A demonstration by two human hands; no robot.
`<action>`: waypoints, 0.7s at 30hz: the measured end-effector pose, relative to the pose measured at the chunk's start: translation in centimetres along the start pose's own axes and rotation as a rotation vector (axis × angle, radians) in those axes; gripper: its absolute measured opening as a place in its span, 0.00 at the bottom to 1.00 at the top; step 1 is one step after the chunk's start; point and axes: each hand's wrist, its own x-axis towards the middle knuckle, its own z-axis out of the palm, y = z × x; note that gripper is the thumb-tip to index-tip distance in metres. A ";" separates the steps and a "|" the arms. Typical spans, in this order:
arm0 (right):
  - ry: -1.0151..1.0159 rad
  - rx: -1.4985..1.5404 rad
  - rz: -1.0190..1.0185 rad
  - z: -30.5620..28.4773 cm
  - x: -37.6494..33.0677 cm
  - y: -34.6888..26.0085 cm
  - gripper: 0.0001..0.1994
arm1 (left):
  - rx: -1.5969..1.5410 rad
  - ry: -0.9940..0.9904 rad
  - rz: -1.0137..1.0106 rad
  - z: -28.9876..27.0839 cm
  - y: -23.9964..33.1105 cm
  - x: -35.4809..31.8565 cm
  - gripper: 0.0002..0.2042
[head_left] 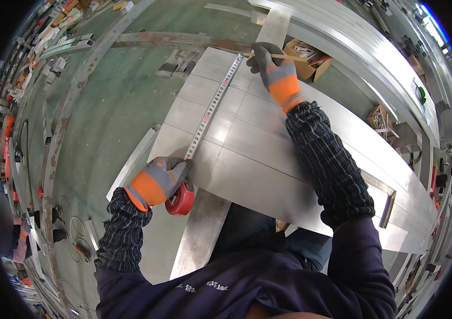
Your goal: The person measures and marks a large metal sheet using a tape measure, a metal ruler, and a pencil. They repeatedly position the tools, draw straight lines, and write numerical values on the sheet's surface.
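Red tape measure [182, 202], stretched over a silver metal panel [260, 138] before the person.

The gloved left hand [157, 181] has its fingers closed on the case, at the panel's left edge; the right hand [275, 72] bends its fingers tightly around a thin tan stick [289, 57], near the far end of the blade [211, 111]. I judge the case light and hard, best gripped by its sides; the blade seems springy and may slip on smooth metal, so pressing it flat is safer. The panel looks stiff, perhaps heavy, to be taken by opposite edges. A metal square [388, 209] lies on it, right of the right forearm [324, 154], which hides some surface. An open cardboard box [321, 68] stands past the far edge; a metal beam [200, 231] passes beneath.
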 end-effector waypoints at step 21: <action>-0.152 -0.857 -0.479 0.3 0.5 4.6 0.13 | 0.001 0.037 -0.017 0.8 -1.0 0.5 0.19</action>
